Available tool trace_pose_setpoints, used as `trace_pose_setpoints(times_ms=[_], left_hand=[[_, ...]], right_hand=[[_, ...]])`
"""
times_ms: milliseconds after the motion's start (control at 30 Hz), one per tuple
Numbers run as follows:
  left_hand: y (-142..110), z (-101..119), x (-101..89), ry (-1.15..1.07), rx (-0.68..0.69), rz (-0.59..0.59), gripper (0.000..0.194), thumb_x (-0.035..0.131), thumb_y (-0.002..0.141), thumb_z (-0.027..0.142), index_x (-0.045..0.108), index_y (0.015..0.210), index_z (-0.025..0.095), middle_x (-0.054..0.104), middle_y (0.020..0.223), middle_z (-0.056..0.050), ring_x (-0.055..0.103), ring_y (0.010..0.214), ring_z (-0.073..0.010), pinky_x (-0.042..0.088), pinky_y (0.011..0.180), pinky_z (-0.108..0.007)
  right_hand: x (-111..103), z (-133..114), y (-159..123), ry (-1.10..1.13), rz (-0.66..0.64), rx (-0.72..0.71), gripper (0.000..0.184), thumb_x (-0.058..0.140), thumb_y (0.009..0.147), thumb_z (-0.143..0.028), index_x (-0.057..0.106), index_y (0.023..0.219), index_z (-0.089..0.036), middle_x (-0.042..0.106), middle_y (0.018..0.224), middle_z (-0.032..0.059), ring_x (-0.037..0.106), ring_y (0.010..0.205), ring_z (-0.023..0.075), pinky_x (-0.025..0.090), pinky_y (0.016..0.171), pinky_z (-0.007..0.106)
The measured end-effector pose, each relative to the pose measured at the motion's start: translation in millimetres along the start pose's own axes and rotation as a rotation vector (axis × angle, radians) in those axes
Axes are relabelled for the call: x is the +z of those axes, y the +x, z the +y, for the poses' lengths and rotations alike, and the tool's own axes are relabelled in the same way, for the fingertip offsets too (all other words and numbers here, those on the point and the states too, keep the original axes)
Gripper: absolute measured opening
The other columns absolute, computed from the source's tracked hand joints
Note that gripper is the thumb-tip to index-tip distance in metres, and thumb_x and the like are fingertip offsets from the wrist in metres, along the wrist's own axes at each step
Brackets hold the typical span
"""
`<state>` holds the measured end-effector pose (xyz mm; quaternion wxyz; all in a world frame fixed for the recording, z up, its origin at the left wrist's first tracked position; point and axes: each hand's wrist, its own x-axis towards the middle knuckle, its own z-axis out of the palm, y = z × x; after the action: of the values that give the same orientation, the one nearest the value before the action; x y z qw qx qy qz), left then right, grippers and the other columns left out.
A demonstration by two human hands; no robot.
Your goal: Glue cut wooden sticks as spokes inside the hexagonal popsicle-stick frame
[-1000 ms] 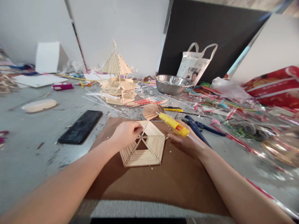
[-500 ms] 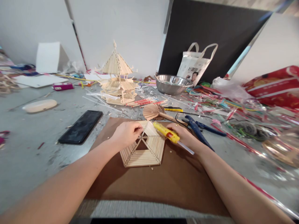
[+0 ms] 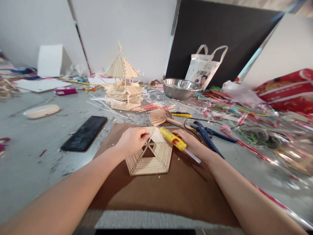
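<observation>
A hexagonal roof of wooden sticks (image 3: 149, 156) lies on a brown cardboard sheet (image 3: 156, 189). My left hand (image 3: 132, 139) is closed, pinching the roof at its upper left near the centre. My right hand (image 3: 193, 143) grips a yellow hot glue gun (image 3: 172, 138), its nozzle pointing left at the roof's upper edge. A clear glue stick (image 3: 192, 155) pokes out of the gun's back end, toward my wrist.
A finished stick pagoda (image 3: 123, 81) stands behind. A black phone (image 3: 84, 133) lies to the left. A small wooden fan (image 3: 160, 117), blue pliers (image 3: 206, 137), a steel bowl (image 3: 181, 88), a white bag (image 3: 204, 67) and coloured scraps (image 3: 232, 111) crowd the right side.
My right hand has lowered the glue gun and brought its nozzle left, down onto the roof's upper edge. My left hand has stayed on the roof.
</observation>
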<state>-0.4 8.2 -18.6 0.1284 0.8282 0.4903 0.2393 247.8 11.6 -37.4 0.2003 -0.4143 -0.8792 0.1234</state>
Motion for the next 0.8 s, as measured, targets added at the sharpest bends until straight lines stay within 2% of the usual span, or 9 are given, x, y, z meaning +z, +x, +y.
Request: trace_pose_setpoints(times_ms=[167, 400, 600, 800], left_hand=[[-0.9, 0.5, 0.9, -0.029, 0.03, 0.024, 0.025, 0.04, 0.075, 0.031, 0.061, 0.075, 0.018, 0.061, 0.067, -0.002, 0.05, 0.058, -0.0108, 0.031, 0.053, -0.021], [-1.2, 0.1, 1.8, -0.015, 0.033, 0.016, 0.024, 0.04, 0.076, 0.03, 0.061, 0.075, 0.019, 0.061, 0.066, 0.0, 0.05, 0.058, -0.0103, 0.031, 0.052, -0.021], [-1.2, -0.1, 1.3, -0.013, 0.044, 0.011, 0.023, 0.04, 0.076, 0.03, 0.061, 0.074, 0.019, 0.062, 0.07, 0.0, 0.051, 0.061, -0.0109, 0.033, 0.054, -0.021], [-0.7, 0.5, 1.3, -0.026, 0.038, 0.009, 0.024, 0.04, 0.076, 0.03, 0.061, 0.075, 0.019, 0.062, 0.07, -0.001, 0.052, 0.061, -0.0112, 0.034, 0.055, -0.021]], right_hand=[[-5.5, -1.7, -4.1, -0.05, -0.063, 0.06, 0.043, 0.052, 0.067, -0.026, 0.045, 0.108, -0.017, 0.052, 0.107, 0.011, 0.049, 0.096, 0.0223, 0.036, 0.082, 0.036], [-10.5, -6.2, -5.4, -0.056, -0.038, 0.083, 0.032, 0.05, 0.07, -0.026, 0.048, 0.102, -0.018, 0.053, 0.104, 0.0104, 0.049, 0.095, 0.0227, 0.037, 0.08, 0.036], [-15.2, -15.5, -6.1, -0.063, -0.093, 0.048, 0.028, 0.043, 0.075, -0.022, 0.047, 0.102, -0.018, 0.053, 0.103, 0.0097, 0.049, 0.094, 0.0211, 0.037, 0.08, 0.033], [-16.2, -15.7, -8.0, -0.105, -0.092, 0.074, 0.034, 0.047, 0.071, -0.02, 0.043, 0.105, -0.021, 0.05, 0.107, 0.0087, 0.046, 0.099, 0.0224, 0.036, 0.082, 0.033]])
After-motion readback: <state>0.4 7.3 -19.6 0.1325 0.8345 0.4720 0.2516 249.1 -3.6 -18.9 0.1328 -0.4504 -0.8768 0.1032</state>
